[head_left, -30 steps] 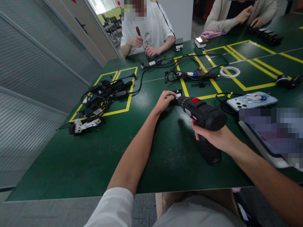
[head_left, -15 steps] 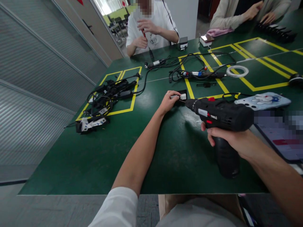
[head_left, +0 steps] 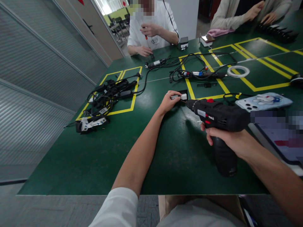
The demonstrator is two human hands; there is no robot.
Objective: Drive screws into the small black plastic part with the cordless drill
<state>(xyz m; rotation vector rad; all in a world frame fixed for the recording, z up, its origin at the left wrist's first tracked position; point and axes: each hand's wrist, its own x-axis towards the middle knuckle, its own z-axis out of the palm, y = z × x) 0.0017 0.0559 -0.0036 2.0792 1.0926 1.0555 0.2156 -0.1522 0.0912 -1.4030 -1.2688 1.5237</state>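
The right hand [head_left: 227, 142] was wrapped around the grip of a black drill [head_left: 217, 118], held level above the green table [head_left: 71, 164] with its bit pointing left. The bit's tip met a small white part [head_left: 182, 96] lying on a black block [head_left: 183, 94], just left of a yellow tape line [head_left: 190, 91]. The left hand [head_left: 168, 101] lay on the table with its fingers pinched narrowly on that part, a ring showing on one finger. Just right of the drill lay a phone [head_left: 262, 101] in a pale patterned case, with a black cable [head_left: 228, 96] looping beside it. Farther back were a tangle of leads [head_left: 199, 74] and a white ring [head_left: 238, 71]. A heap of black adapters [head_left: 106, 94] sat well to the left inside a yellow box. Across the table a person in a white shirt [head_left: 153, 22] held a screwdriver [head_left: 146, 36]; another person's hands [head_left: 260, 12] worked at the far right
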